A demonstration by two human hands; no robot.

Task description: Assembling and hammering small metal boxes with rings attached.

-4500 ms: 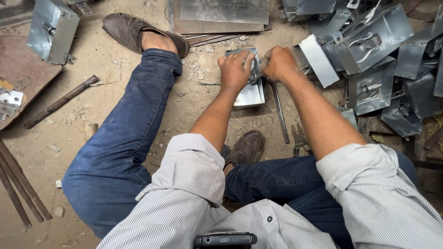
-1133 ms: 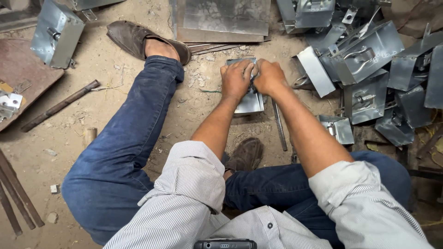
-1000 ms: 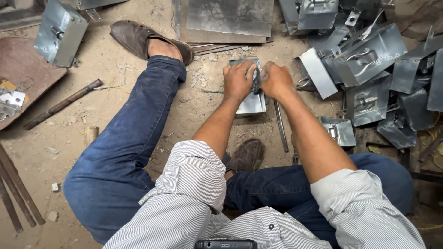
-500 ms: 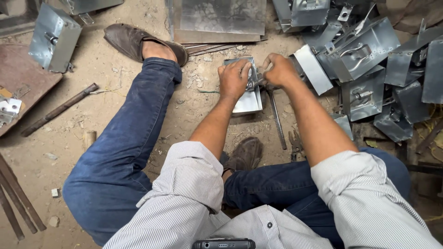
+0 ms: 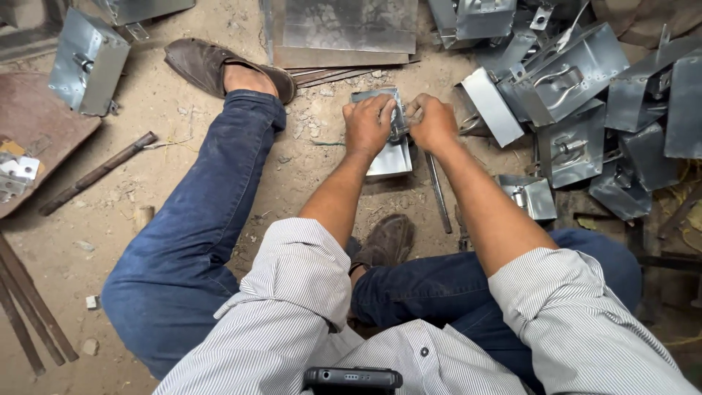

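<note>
Sandy workshop floor (image 5: 307, 168): both hands, left hand (image 5: 368, 124) and right hand (image 5: 433, 123), grip a grey sheet-metal box (image 5: 387, 150) at centre far; a pile of similar boxes (image 5: 578, 95) lies right, so assembly seems midway

A heap of bent metal boxes (image 5: 578, 88) fills the upper right of the sandy floor (image 5: 146, 190), with one more box (image 5: 86, 62) apart at upper left beside a rusty plate (image 5: 36, 139). A flat metal sheet (image 5: 344, 29) lies at the top, a hammer (image 5: 95, 173) left of the outstretched leg, and a thin rod (image 5: 439, 194) by the bent knee. Rusty bars (image 5: 29, 307) cross the lower left corner, near a few small stones (image 5: 91, 344).
</note>
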